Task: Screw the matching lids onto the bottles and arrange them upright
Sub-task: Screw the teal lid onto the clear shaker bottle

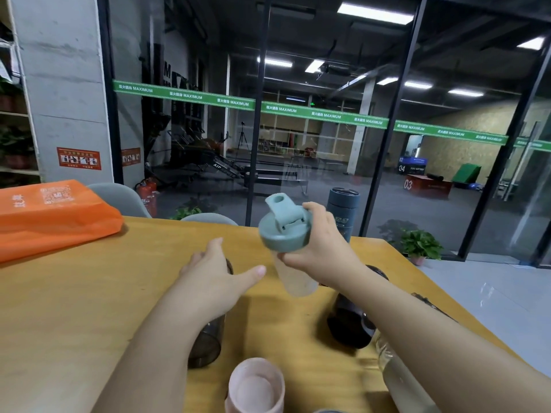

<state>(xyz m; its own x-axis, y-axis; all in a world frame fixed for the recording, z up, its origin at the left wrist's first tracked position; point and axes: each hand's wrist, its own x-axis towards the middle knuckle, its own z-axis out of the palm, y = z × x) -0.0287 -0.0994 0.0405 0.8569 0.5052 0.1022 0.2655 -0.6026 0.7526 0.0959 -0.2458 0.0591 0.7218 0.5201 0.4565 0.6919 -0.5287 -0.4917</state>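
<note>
The right hand (323,248) has its grip clamped just under the teal lid (283,231) of a frosted shaker bottle (293,277), held tilted above the bench (89,293). The left hand (213,271) hovers with fingers apart, holding nothing. The bottle looks empty, light, smooth-walled plastic; gripping mid-body seems steadier.

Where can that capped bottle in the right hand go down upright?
Bare tabletop lies between the orange bag and the left hand. It is crowded near the front: the pink cup, smoky bottle, dark bottle and clear bottle. The right hand grips the frosted bottle.
</note>
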